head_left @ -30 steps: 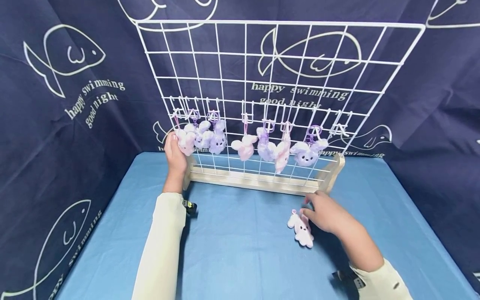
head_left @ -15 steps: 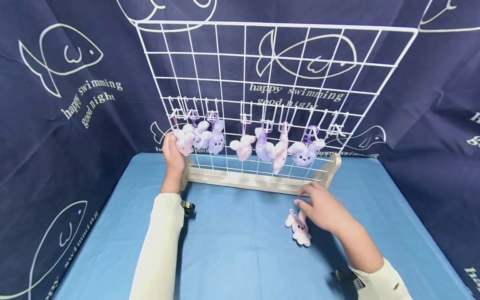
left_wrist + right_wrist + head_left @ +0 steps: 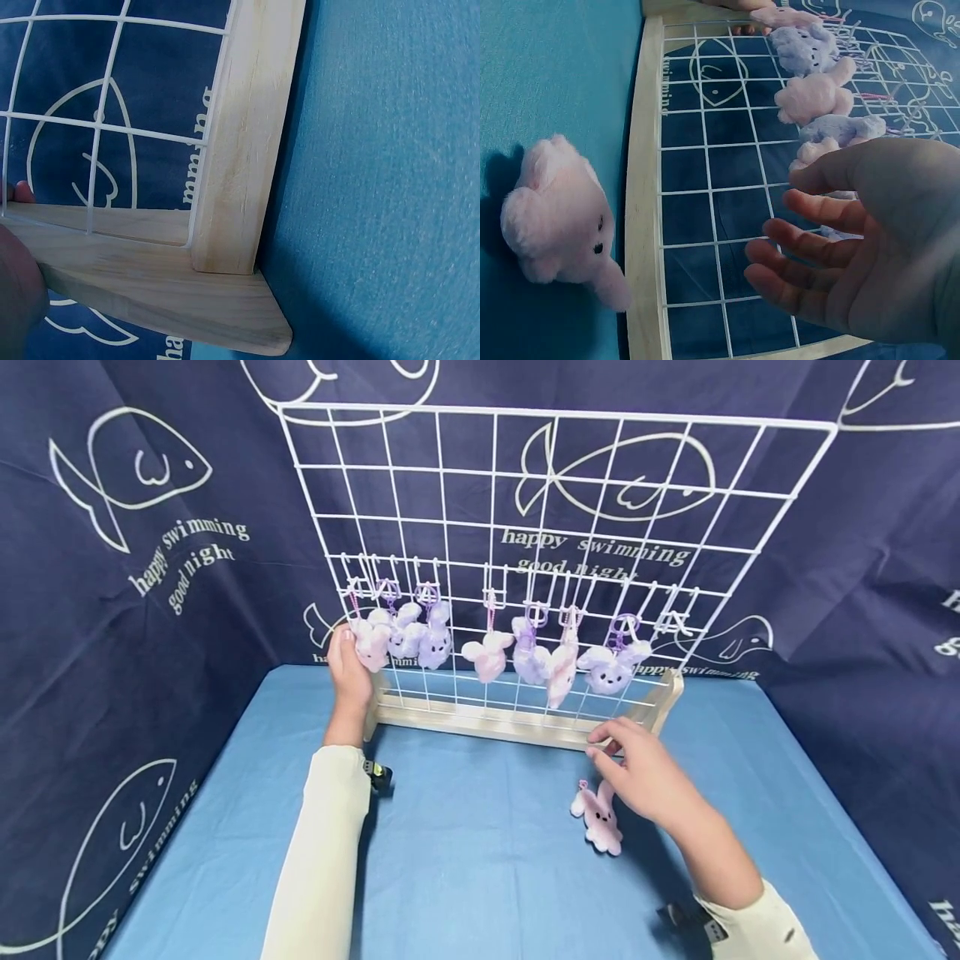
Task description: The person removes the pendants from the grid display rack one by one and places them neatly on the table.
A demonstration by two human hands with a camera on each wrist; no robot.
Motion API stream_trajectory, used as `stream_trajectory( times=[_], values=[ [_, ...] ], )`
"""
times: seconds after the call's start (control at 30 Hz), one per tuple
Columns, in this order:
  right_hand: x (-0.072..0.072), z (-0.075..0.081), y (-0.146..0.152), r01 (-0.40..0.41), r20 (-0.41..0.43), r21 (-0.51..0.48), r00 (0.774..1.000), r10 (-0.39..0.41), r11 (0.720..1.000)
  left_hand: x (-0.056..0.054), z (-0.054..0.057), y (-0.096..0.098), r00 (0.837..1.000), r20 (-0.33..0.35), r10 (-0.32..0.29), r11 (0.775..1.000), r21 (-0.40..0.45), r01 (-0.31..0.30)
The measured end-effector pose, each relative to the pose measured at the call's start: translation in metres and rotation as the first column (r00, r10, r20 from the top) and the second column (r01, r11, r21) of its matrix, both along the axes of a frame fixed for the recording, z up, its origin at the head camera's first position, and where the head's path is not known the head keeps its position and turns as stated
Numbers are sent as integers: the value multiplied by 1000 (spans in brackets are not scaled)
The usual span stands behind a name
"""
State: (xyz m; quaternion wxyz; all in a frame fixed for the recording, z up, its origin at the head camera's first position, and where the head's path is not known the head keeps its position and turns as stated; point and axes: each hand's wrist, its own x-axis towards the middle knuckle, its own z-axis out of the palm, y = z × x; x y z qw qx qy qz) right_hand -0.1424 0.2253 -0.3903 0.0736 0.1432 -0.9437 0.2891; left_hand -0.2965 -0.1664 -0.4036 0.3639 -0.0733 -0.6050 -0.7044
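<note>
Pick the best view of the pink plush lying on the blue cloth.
Right wrist: the pink plush appears largest and uncropped there. Head shows it smaller, but with its loop. Left wrist doesn't show it.

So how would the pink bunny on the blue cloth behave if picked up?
The pink bunny looks like fuzzy plush, so it would probably squash softly and feel light. Its long ears may flop. Its lobed shape makes rolling unlikely.

Our left hand (image 3: pixel 350 672) grips a white-wire, pale-wood grid rack (image 3: pixel 480 721) while our right hand (image 3: pixel 639 770) hovers near a pink plush bunny (image 3: pixel 603 822) lying on the blue cloth-covered desk (image 3: pixel 465 860).
</note>
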Motion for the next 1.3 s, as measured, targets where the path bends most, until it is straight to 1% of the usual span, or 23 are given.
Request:
stream_trajectory(
  times=[0.07,0.13,0.23,0.3,0.37,0.4,0.47,0.5,0.53,0.57,0.6,0.67,0.73,0.8,0.83,0.9,0.93,1.0,1.03,1.1,1.13,1.2,1.3],
  values=[
    [0,-2,-1,9,-15,-39,1000,-9,999,0,-1,0,1000,6,-2,1000,-5,2],
    [-1,-3,-2,25,-29,-84,999,-27,996,-3,-5,-1,1000,6,-6,1000,-6,6],
    [-2,-4,-3,60,-34,-164,997,-66,985,-13,-13,-4,1000,4,5,1000,-5,-5],
    [-4,-4,-4,81,-34,-226,995,-91,971,-21,-20,-7,1000,5,16,1000,1,-16],
    [-6,-4,-6,101,-26,-303,993,-114,948,-25,-25,-10,999,11,31,1000,-2,-31],
    [-7,-3,-7,113,-17,-346,992,-126,931,-26,-26,-11,999,15,30,1000,5,-30],
    [-10,-2,-10,129,11,-442,990,-139,888,-28,-28,-12,1000,18,15,1000,20,-15],
    [-11,0,-12,141,40,-502,989,-140,853,-28,-28,-13,1000,18,7,1000,25,-7],
    [-12,1,-14,159,76,-564,987,-141,810,-28,-28,-13,1000,14,-4,1000,31,4],
    [-14,3,-16,183,117,-623,983,-141,760,-28,-29,-13,1000,9,-16,999,38,16],
    [-15,5,-18,211,158,-681,977,-140,701,-28,-29,-13,1000,3,-30,998,46,30],
    [-18,8,-21,263,238,-787,964,-119,558,-29,-29,-13,999,-5,-46,998,52,46],
    [-20,11,-23,289,281,-863,956,-83,414,-29,-29,-13,999,-9,-48,998,48,48],
    [-21,14,-24,281,287,-916,958,-22,287,-30,-29,-13,999,-15,-48,998,46,49],
    [-22,15,-23,265,278,-939,960,30,220,-30,-29,-13,999,-19,-47,998,44,48],
    [-23,17,-21,231,244,-967,960,137,107,-31,-28,-13,999,-26,-48,998,44,49],
    [-24,17,-19,220,225,-974,955,192,52,-31,-27,-12,998,-28,-49,998,46,50],
    [-25,17,-15,214,193,-976,936,294,-44,-32,-26,-12,998,-21,-54,997,55,55],
    [-25,16,-14,211,172,-974,925,340,-83,-32,-26,-11,998,-16,-56,996,62,57],
    [-25,16,-12,209,142,-969,906,398,-129,-31,-26,-10,999,0,-47,997,63,47],
    [-24,15,-11,208,131,-967,901,414,-148,-31,-26,-9,999,5,-41,997,62,41],
    [-24,15,-11,197,110,-967,895,433,-162,-29,-26,-8,999,8,-31,997,65,31],
    [-23,16,-12,165,88,-976,896,436,-143,-27,-24,-8,1000,3,-23,997,68,23]
  ],
)
